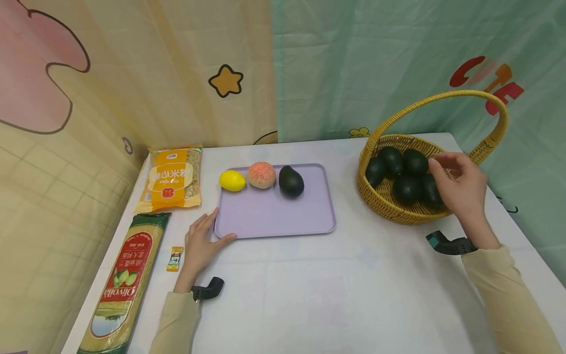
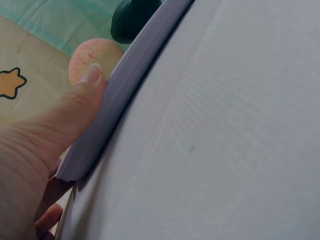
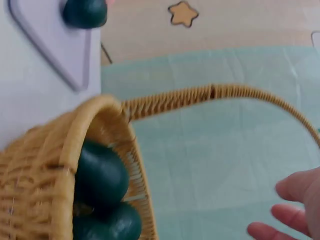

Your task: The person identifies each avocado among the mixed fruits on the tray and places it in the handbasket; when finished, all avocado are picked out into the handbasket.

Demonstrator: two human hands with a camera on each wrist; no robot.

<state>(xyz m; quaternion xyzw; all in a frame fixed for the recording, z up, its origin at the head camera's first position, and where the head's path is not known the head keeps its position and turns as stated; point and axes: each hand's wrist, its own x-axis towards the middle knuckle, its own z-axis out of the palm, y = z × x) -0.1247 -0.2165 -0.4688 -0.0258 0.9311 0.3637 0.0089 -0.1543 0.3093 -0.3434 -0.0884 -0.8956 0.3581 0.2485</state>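
My left hand (image 1: 201, 246) is at the near left corner of a lilac tray (image 1: 274, 221), thumb along the front rim and fingers at the left side. In the left wrist view the thumb tip rests on the tray's rim. A lemon (image 1: 232, 181), a peach (image 1: 261, 175) and a dark green avocado (image 1: 291, 182) sit along the tray's back. My right hand (image 1: 462, 184) hovers over the right side of a wicker basket (image 1: 376, 204), fingers loosely bent and holding nothing. Several avocados (image 1: 407, 189) lie inside; the hand partly hides one.
The basket's tall arched handle (image 1: 442, 93) rises behind the right hand. On the left lie a bag of millet (image 1: 172, 179), a long pack of spaghetti (image 1: 126, 285) and a small wrapped packet (image 1: 175, 259). A curtain (image 1: 318, 73) hangs behind the white table (image 1: 309, 295).
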